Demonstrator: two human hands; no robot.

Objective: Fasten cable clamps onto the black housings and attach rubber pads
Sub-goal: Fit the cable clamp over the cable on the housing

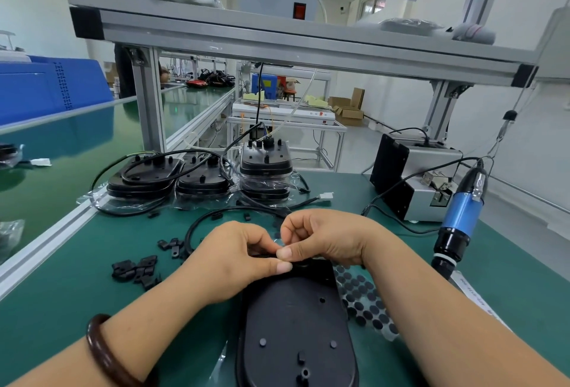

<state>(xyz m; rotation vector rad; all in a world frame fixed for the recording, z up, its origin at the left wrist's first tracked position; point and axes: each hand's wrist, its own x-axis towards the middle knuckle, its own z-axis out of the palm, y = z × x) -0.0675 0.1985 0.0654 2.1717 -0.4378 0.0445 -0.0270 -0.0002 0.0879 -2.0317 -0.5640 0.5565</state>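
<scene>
Two hands were in view, the left hand (pixel 234 260) and the right hand (pixel 327 238), with one small black part (pixel 264 254) pinched between them, too hidden to name. One black housing (pixel 293 325) lay nearest on the table (pixel 92 303). Three stacks of housings (pixel 202 181) stood behind, the number in each unclear. Roughly a dozen loose cable clamps (pixel 135 271) lay at the left. One sheet of rubber pads (pixel 364 303) carried dozens. There was one blue screwdriver (pixel 461 214), one grey machine (pixel 410 177) and one dark bracelet (pixel 101 352).

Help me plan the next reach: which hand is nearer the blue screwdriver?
Right. The right hand and left hand both pinch a small part at the housing's far end, but the blue screwdriver hangs to the right hand's right, with the left hand farther away.
</scene>
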